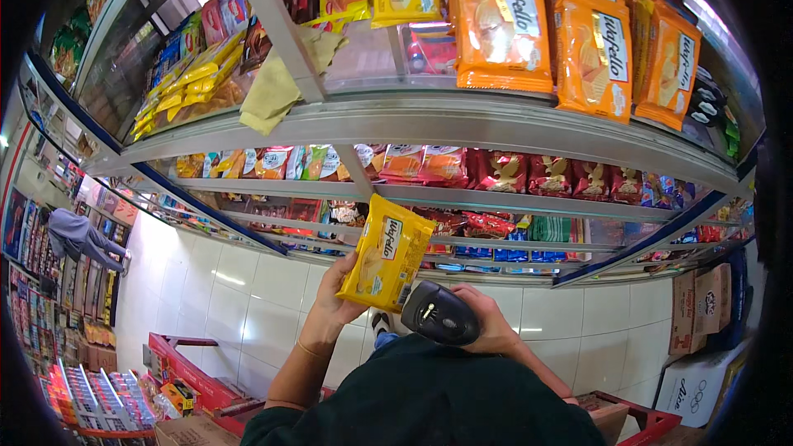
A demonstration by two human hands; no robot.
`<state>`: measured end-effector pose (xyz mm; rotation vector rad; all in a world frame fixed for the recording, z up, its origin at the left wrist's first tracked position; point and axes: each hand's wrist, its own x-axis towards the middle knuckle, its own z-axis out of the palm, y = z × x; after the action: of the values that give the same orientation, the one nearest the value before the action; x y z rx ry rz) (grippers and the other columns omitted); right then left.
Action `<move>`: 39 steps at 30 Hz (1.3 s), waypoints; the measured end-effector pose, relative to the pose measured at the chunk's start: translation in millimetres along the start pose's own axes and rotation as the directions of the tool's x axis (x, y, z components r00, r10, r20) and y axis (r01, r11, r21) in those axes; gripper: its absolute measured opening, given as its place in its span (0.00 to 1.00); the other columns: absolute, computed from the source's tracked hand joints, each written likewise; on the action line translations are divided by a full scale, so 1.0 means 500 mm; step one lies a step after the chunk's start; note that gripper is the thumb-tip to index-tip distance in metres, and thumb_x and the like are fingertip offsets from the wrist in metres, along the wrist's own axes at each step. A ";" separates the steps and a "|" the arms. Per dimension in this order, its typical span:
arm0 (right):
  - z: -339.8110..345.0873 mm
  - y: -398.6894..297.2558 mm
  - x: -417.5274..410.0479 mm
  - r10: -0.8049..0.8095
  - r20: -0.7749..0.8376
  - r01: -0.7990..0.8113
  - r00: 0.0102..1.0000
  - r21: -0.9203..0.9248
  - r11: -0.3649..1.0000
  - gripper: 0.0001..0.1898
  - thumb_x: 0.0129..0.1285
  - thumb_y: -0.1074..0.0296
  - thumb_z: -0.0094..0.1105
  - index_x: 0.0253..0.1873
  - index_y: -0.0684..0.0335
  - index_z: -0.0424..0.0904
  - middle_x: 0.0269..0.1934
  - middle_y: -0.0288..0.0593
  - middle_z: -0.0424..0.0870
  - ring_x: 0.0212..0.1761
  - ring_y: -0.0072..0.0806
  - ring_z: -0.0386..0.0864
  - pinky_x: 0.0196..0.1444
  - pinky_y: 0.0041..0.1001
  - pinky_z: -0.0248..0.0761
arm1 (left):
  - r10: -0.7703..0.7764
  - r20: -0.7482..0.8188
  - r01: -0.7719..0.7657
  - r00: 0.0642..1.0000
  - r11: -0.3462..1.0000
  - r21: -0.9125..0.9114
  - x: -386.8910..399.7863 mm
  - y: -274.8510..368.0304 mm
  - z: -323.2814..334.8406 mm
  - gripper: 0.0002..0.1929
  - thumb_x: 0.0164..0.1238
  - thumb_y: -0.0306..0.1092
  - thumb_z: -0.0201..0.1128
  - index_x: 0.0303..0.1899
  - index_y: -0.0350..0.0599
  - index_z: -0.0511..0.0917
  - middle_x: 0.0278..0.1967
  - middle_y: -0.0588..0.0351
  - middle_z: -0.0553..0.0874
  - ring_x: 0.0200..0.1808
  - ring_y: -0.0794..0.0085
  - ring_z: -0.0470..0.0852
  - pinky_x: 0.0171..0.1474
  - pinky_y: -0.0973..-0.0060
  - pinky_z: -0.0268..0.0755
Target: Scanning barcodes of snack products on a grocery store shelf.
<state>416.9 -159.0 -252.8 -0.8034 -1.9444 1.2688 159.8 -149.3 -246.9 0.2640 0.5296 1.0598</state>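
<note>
A yellow Wafello wafer pack (pixel 385 254) is gripped along its left side by my left hand (pixel 334 291). Its printed barcode, at the lower right corner, faces the head of a black handheld barcode scanner (pixel 441 314). My right hand (pixel 489 322) holds that scanner by its handle, which is mostly hidden behind the head and my fingers. Scanner and pack are very close together; whether they touch I cannot tell. Both hands are in front of my dark shirt, over the tiled floor. Orange Wafello packs (pixel 502 25) stand on the display case's top shelf.
An aluminium and glass display case (pixel 396 121) with several snack shelves spans the front. A yellow cloth (pixel 279 87) hangs over its frame. Cardboard boxes (pixel 712 297) are stacked at the right. Red metal racks (pixel 192 378) stand behind me. Another person (pixel 87 235) is at the far left shelves.
</note>
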 end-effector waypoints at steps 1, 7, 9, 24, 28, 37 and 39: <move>0.000 0.003 -0.004 -0.007 -0.036 0.008 0.999 0.029 1.000 0.27 0.37 0.72 0.70 0.46 0.66 0.71 0.45 0.46 0.74 0.47 0.36 0.76 0.50 0.28 0.68 | 0.002 0.010 -0.002 1.000 1.000 0.006 -0.003 0.000 0.001 0.28 0.61 0.48 0.54 0.60 0.43 0.64 0.56 0.47 0.72 0.56 0.57 0.72 0.58 0.55 0.61; 0.003 0.021 -0.042 0.091 -0.266 -0.018 0.960 0.265 0.964 0.27 0.41 0.68 0.73 0.48 0.66 0.72 0.42 0.42 0.79 0.43 0.24 0.76 0.48 0.25 0.69 | 0.115 0.246 -0.168 0.962 0.964 0.208 -0.032 0.051 0.038 0.41 0.38 0.43 0.70 0.60 0.41 0.64 0.55 0.45 0.73 0.55 0.57 0.72 0.60 0.58 0.59; -0.002 0.032 -0.054 0.334 -0.273 -0.208 0.902 0.403 0.891 0.25 0.41 0.68 0.73 0.45 0.66 0.74 0.36 0.40 0.81 0.38 0.23 0.78 0.43 0.24 0.71 | 0.207 0.382 -0.287 0.901 0.944 0.165 -0.038 0.080 0.107 0.44 0.33 0.41 0.71 0.60 0.42 0.64 0.56 0.46 0.72 0.56 0.57 0.71 0.61 0.58 0.59; -0.006 0.084 -0.095 0.343 -0.373 -0.044 0.862 0.620 0.783 0.22 0.47 0.77 0.65 0.49 0.66 0.71 0.33 0.43 0.80 0.32 0.26 0.80 0.36 0.28 0.75 | 0.798 0.372 -0.671 0.475 0.055 0.739 0.235 0.265 0.517 0.36 0.49 0.50 0.68 0.54 0.37 0.63 0.44 0.50 0.77 0.45 0.72 0.76 0.49 0.74 0.68; -0.018 0.072 -0.112 0.340 -0.363 -0.033 0.868 0.640 0.768 0.22 0.48 0.77 0.64 0.51 0.66 0.71 0.34 0.43 0.80 0.32 0.27 0.79 0.36 0.28 0.75 | 0.914 0.300 -0.432 0.274 -0.162 0.887 0.321 0.317 0.503 0.45 0.38 0.55 0.72 0.56 0.35 0.60 0.41 0.48 0.77 0.45 0.67 0.76 0.48 0.71 0.68; -0.034 0.064 -0.146 0.387 -0.415 -0.021 0.824 0.659 0.752 0.15 0.53 0.75 0.63 0.46 0.67 0.74 0.34 0.42 0.80 0.29 0.26 0.78 0.33 0.26 0.74 | 0.881 0.236 0.265 0.410 -0.362 0.894 0.373 0.308 0.507 0.53 0.31 0.59 0.73 0.61 0.43 0.55 0.58 0.36 0.62 0.61 0.46 0.59 0.57 0.52 0.59; -0.037 0.069 -0.148 0.387 -0.404 -0.035 0.829 0.652 0.757 0.14 0.53 0.75 0.63 0.46 0.68 0.74 0.33 0.42 0.80 0.28 0.26 0.78 0.32 0.25 0.74 | 0.883 0.227 0.283 0.411 -0.361 0.889 0.372 0.303 0.515 0.55 0.32 0.60 0.72 0.63 0.42 0.53 0.59 0.36 0.61 0.62 0.45 0.58 0.56 0.51 0.59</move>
<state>479.5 -195.9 -294.4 -0.9119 -0.9104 1.5145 253.2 97.4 -13.7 1.7781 2.4106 1.2014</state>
